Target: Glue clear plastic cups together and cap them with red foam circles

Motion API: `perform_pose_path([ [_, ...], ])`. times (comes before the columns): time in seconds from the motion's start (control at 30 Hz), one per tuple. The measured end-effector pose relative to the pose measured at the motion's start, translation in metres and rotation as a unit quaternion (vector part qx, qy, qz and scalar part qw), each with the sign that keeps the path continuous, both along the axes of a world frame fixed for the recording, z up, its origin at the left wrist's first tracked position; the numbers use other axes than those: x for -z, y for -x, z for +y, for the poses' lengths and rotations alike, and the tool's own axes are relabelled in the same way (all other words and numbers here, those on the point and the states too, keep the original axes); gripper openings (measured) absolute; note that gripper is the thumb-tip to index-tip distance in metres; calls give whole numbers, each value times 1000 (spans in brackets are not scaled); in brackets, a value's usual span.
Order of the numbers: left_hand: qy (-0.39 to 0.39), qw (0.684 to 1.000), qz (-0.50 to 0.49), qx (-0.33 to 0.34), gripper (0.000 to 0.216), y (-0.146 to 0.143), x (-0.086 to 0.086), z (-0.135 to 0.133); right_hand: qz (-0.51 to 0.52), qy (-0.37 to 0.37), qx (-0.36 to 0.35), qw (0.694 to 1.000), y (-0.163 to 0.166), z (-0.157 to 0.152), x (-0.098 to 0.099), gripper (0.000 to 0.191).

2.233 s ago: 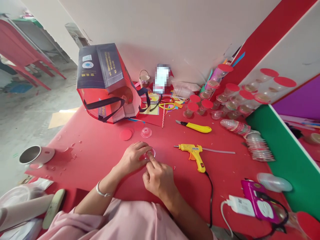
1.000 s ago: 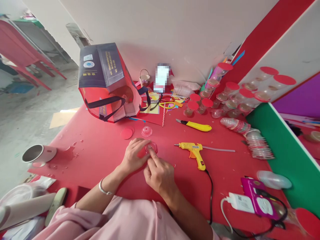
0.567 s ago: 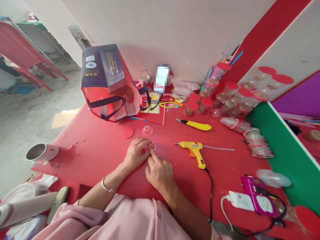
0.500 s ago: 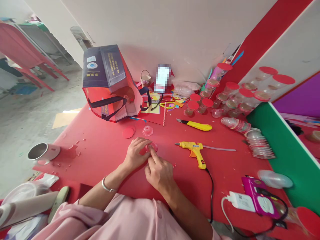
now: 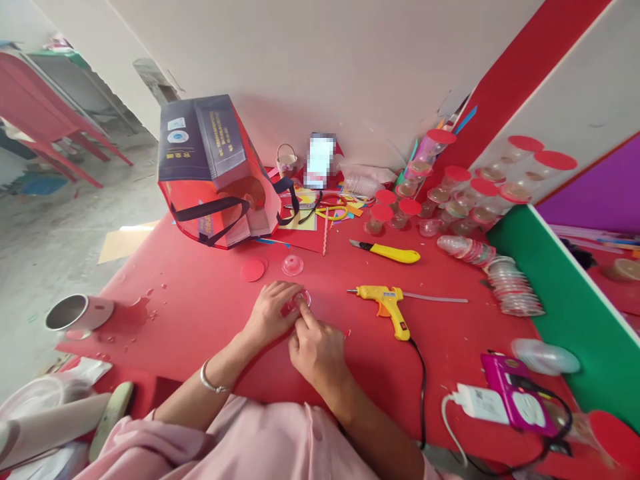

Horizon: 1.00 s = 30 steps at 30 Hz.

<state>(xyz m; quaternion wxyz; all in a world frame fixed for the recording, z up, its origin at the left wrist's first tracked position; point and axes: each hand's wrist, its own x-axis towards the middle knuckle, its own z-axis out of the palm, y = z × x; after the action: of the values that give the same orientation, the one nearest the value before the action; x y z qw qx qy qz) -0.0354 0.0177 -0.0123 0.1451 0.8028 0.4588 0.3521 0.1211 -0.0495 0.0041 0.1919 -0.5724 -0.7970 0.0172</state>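
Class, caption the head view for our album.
Left hand and right hand on a clear plastic piece, yellow glue gun nearby.

i hold a small, round, clear plastic piece [image 5: 306, 298], its pale rim showing as a ring. it sits just on my side of a clear domed piece [image 5: 293, 265], apart from it. i cover much of it, so its underside is hidden.

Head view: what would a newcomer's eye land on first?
Probably the big navy-and-red bag, at the back left of the red table. Next, the yellow glue gun, lying to the right of the hands, with a yellow cutter beyond it. At the centre, left hand and right hand meet at a small clear plastic piece.
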Motion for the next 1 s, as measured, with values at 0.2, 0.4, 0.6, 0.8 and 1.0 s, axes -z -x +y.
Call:
perform_pose_path([
  [0.2,3,999,51,-20,38,0,3,2,13,-5,-3,1000,1,0,4,19],
  [0.4,-10,999,36,-14,36,1,3,1,26,-37,-20,999,-1,-1,5,22],
  [0.6,-28,999,27,-16,35,0,2,1,6,-14,-15,1000,0,-1,1,23],
  [0.8,-32,998,-35,-35,29,-2,-3,2,12,-30,-22,999,0,-2,-1,19],
  [1.0,-23,999,-13,-25,29,-1,2,2,33,-24,-4,999,0,-2,2,16],
])
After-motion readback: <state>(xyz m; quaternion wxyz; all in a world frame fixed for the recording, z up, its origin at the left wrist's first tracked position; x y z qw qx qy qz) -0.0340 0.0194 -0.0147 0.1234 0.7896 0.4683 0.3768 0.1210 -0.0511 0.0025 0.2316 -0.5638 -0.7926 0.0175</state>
